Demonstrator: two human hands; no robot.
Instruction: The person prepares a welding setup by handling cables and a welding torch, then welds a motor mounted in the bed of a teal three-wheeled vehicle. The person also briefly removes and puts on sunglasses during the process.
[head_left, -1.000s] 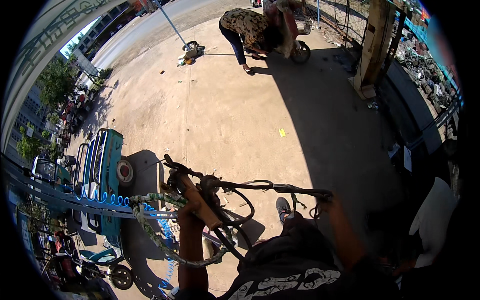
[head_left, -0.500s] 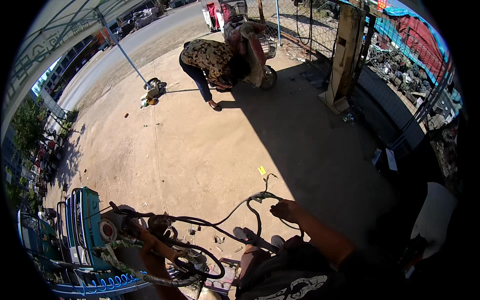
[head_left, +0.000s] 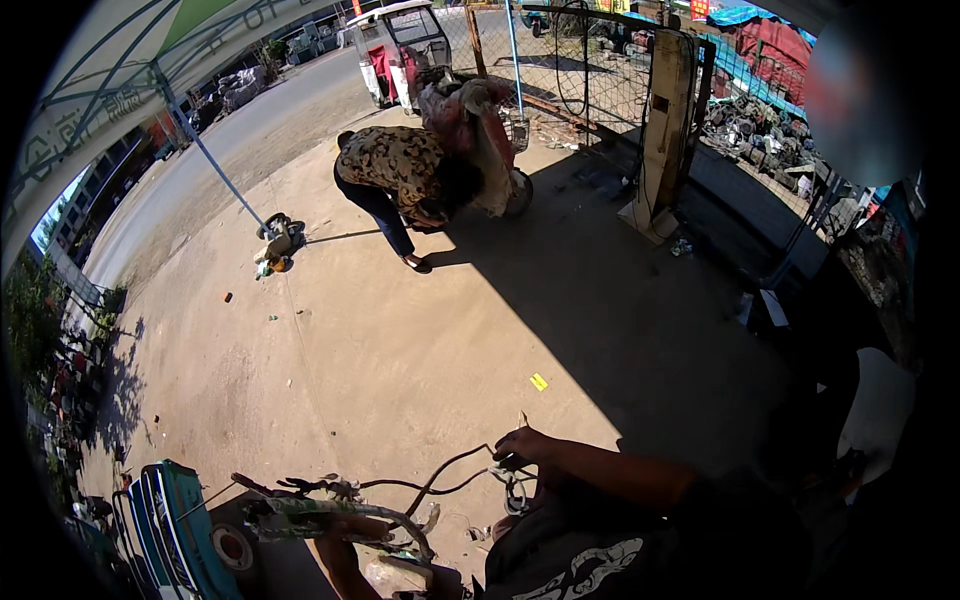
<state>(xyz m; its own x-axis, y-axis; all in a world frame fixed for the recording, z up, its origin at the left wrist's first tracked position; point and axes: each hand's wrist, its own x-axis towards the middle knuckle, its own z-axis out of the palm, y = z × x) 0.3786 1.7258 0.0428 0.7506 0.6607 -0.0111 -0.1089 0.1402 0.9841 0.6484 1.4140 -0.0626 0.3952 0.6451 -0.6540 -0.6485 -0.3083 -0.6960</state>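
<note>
My left hand (head_left: 348, 528) is at the lower left, closed around a dirty metal frame piece (head_left: 295, 507) with bent tubes and trailing black cables. Part of the hand is hidden behind a curved tube. From that piece a black cable (head_left: 428, 490) loops across to the right. My right hand (head_left: 522, 447) has its fingers closed on the cable's far end, in front of my body. A pale, ring-like bit (head_left: 516, 492) shows just below that hand; I cannot make out its kind.
A teal vehicle (head_left: 165, 525) with a wheel stands at the left. Farther off, another person (head_left: 395, 170) bends beside a covered scooter (head_left: 490, 150). A yellow slip (head_left: 539, 382) lies on the concrete. A wooden post (head_left: 668, 120) rises at the right, before a mesh fence.
My right hand has moved left and lower in the view with the cable. The frame piece has turned and sunk lower. The whole view has shifted, and the other person still bends by the scooter.
</note>
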